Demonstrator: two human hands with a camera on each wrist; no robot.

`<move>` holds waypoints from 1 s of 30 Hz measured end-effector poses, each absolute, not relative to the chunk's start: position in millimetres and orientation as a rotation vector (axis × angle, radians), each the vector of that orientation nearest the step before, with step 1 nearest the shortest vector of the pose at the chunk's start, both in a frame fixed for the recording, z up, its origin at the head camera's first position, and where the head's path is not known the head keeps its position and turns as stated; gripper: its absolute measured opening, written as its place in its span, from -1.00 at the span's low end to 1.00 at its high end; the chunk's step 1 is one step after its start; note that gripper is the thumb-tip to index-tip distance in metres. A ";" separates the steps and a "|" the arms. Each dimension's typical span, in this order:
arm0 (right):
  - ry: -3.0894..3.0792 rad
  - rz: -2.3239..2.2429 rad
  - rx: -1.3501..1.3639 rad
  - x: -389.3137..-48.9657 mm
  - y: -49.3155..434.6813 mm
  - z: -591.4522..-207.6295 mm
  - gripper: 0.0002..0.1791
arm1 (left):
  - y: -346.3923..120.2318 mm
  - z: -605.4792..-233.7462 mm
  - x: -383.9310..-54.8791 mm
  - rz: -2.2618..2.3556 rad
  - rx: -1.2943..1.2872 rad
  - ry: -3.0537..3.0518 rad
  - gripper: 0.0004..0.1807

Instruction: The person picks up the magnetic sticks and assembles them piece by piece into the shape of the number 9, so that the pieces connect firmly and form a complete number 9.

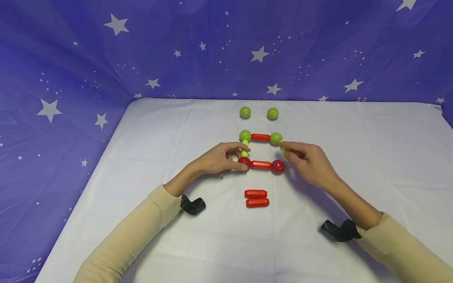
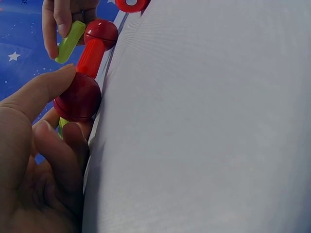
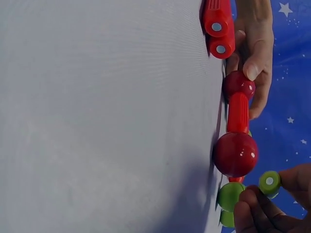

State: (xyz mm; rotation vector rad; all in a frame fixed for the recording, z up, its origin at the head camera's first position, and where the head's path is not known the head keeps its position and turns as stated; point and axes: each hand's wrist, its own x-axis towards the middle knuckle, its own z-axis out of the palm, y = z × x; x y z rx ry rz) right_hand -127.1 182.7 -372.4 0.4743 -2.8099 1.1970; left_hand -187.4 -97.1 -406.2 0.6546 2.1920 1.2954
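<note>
My left hand (image 1: 221, 159) holds the left red ball (image 1: 243, 161) between thumb and fingers, its index finger by the yellow-green rod (image 1: 245, 147) behind it. A red rod (image 1: 261, 164) joins this ball to the right red ball (image 1: 277, 167). Farther back, another red rod (image 1: 260, 137) lies between a left green ball (image 1: 245, 135) and a right green ball (image 1: 276, 138). With thumb and fingers, my right hand (image 1: 309, 163) pinches a second yellow-green rod (image 2: 70, 42). Its near end shows a metal disc in the right wrist view, apart from the right red ball.
Two loose green balls, a left one (image 1: 245, 112) and a right one (image 1: 273, 113), sit at the back. Two red rods, one farther (image 1: 256, 193) and one nearer (image 1: 257, 203), lie at the front. White cloth (image 1: 389, 157) covers the table; a starry blue cloth (image 1: 301, 23) hangs behind.
</note>
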 end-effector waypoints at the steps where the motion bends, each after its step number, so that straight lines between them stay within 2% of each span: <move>1: -2.819 1.202 0.461 -127.4 182.6 -372.7 -0.67 | -97.1 -406.0 -187.3 1.295 0.655 2.194 -0.45; 30: -2.915 1.200 0.339 -141.1 173.5 -385.8 -0.62 | -97.8 -407.9 -187.8 1.316 0.652 2.175 -0.45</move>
